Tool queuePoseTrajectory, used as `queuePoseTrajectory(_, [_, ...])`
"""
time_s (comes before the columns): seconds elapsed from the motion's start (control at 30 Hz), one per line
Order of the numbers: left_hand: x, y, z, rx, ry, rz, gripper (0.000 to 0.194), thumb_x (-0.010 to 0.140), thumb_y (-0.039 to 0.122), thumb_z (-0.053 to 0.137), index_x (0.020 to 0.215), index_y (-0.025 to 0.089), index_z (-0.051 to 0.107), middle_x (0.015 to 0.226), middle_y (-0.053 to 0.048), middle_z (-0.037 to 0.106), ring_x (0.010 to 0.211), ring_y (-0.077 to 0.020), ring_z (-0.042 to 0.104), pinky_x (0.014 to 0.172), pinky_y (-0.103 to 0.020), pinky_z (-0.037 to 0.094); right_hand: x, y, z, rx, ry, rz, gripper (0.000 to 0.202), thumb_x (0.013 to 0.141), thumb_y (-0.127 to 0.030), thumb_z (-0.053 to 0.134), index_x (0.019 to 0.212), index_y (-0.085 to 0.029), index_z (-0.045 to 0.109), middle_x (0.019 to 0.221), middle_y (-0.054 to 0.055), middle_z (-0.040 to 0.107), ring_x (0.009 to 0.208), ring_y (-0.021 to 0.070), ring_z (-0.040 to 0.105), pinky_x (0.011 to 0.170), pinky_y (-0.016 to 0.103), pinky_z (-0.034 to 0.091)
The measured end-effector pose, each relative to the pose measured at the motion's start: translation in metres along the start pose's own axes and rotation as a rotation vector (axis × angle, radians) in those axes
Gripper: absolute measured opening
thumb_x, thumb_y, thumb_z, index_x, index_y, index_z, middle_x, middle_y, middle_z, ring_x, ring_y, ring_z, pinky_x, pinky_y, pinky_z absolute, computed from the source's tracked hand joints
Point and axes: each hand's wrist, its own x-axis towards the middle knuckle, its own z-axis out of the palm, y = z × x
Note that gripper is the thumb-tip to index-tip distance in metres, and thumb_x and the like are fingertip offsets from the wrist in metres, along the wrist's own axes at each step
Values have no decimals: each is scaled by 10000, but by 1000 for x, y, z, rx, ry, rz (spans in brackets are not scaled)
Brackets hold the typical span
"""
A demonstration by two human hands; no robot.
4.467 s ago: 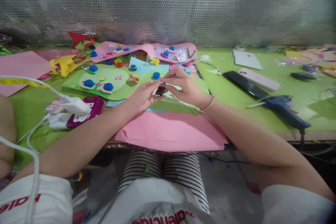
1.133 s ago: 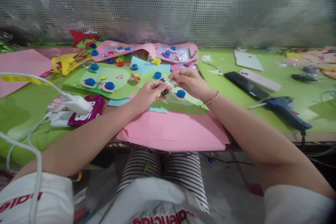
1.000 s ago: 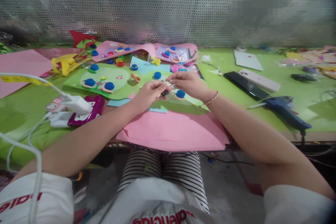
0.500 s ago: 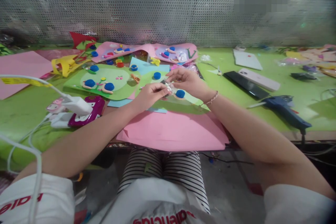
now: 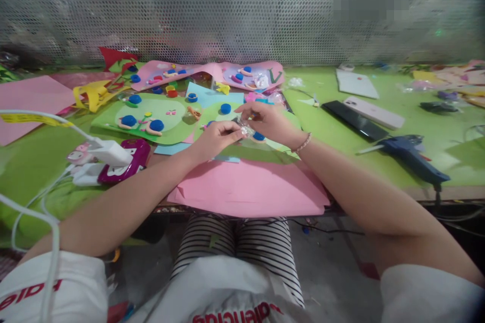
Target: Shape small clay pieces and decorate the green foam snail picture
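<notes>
Between my hands is a small clear plastic bag [image 5: 245, 130], its contents too small to make out. My left hand [image 5: 220, 137] pinches the bag's left side between thumb and fingers. Just above and to the right, my right hand [image 5: 265, 120] has its fingers bent over the bag; whether they grip it is unclear. Beneath both hands lies a green sheet [image 5: 242, 151] with a round blue piece [image 5: 226, 108] behind them and another blue piece [image 5: 259, 136] partly under my right hand. A small brown piece [image 5: 194, 113] lies left of my hands.
Pink sheets [image 5: 250, 189] lie at the front edge. On the right are a black phone [image 5: 354, 120], a pink phone [image 5: 375, 112] and a blue glue gun [image 5: 415, 159]. A purple power bank [image 5: 127, 160] with white cables lies left. A perforated metal panel [image 5: 227, 15] stands behind.
My right hand has shifted slightly, its fingers lifting and spreading a little above the bag. My left hand stays nearly in place with the bag.
</notes>
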Motion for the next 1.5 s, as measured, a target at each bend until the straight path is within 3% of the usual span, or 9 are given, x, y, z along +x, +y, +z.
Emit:
queuePoseTrajectory(0.33, [0, -1, 1, -54, -15, 0, 348, 719, 484, 700, 753, 138, 684, 790, -48, 664, 768, -132, 594, 776, -330, 525, 1, 6, 0, 186, -79, -50, 311, 758, -122, 588, 1054, -211, 554, 801, -9, 577, 725, 119, 546, 678, 249, 462])
queuePoseTrajectory(0.63, [3, -11, 0, -187, 37, -21, 318, 727, 470, 706, 757, 154, 683, 803, -37, 658, 785, -126, 590, 771, -317, 525, 2, 4, -2, 323, -74, 33, 359, 771, -134, 603, 1113, -212, 524, 846, -11, 569, 748, 109, 552, 694, 243, 461])
queuePoseTrajectory(1.0, [3, -8, 2, -267, 78, -57, 344, 688, 486, 731, 710, 147, 679, 792, -42, 654, 793, -133, 597, 733, -305, 524, 2, 1, -5, 380, -75, 123, 350, 741, -212, 686, 1076, -179, 592, 841, 12, 669, 758, 118, 616, 686, 249, 490])
queuePoseTrajectory(1.23, [2, -9, 1, -171, -11, -33, 326, 718, 469, 713, 744, 146, 679, 802, -39, 660, 761, -119, 585, 751, -313, 527, 3, 2, -2, 318, -87, 124, 280, 720, -212, 707, 993, -192, 648, 750, -18, 630, 670, 98, 575, 607, 227, 472])
queuePoseTrajectory(1.5, [2, -8, 1, -210, 31, -41, 342, 713, 488, 716, 736, 149, 679, 746, -31, 633, 736, -112, 571, 750, -314, 531, 3, 0, -1, 385, 18, 169, 254, 722, -211, 705, 968, -163, 660, 762, 3, 650, 690, 103, 586, 648, 245, 474])
